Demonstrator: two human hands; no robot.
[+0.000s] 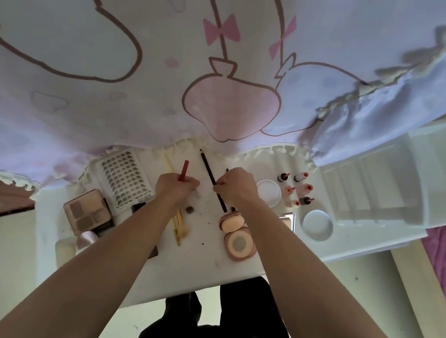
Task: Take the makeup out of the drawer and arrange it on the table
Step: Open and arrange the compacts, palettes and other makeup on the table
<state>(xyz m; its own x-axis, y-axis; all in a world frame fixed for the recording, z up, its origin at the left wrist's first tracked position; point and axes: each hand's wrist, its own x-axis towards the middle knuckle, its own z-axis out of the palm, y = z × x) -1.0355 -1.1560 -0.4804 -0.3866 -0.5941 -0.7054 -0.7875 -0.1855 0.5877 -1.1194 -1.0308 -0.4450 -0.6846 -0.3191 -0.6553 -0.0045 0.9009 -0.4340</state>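
My left hand (174,188) grips a red pencil (184,169) that sticks up out of the fist. My right hand (238,186) pinches a long dark pencil (209,174) lying slantwise on the white table (196,265). A yellow pencil (177,219) runs under my left hand. An eyeshadow palette (87,211) and a tray of false nails (124,178) lie to the left. Pink compacts (238,237) sit near my right forearm. Several small red-capped bottles (296,189) and two white round jars (268,194) stand to the right.
A white plastic drawer organiser (384,191) stands at the right of the table. A large pink and lilac printed cloth (174,61) hangs over the far side. A pale bottle (86,237) lies at the table's left front. My dark trouser legs (222,326) show below the table edge.
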